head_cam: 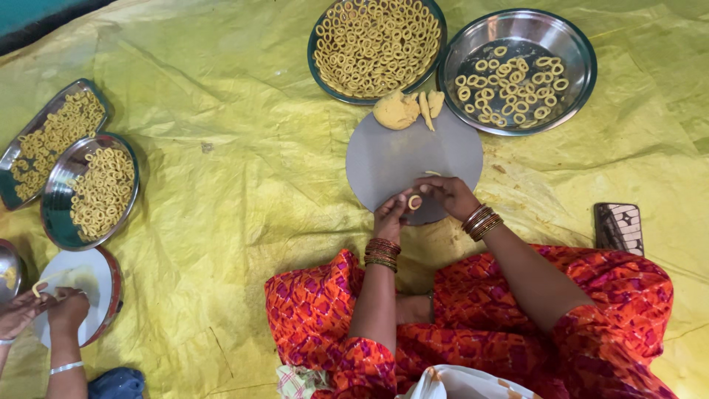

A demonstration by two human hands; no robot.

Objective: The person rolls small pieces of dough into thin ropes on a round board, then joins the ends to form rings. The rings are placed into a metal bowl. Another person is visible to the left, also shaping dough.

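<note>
Down at six o'clock, the left hand (391,212) and right hand (448,193) meet over the near edge of the round grey board (402,159), fingertips of both pinching one small dough ring (415,202) between them. Most of the board lies bare. At its twelve o'clock rim sit a dough lump (396,111) and a few rolled strips (431,105). Beyond, at twelve, a green-rimmed plate (323,83) is packed with rings; at one o'clock a steel bowl (570,41) holds a loose scatter. A flat patterned case (619,227), maybe a phone, lies at three. Yellow sheet (236,185) stretches wide toward nine, where another person's hands (44,309) work beside two ring-filled trays (88,188).
</note>
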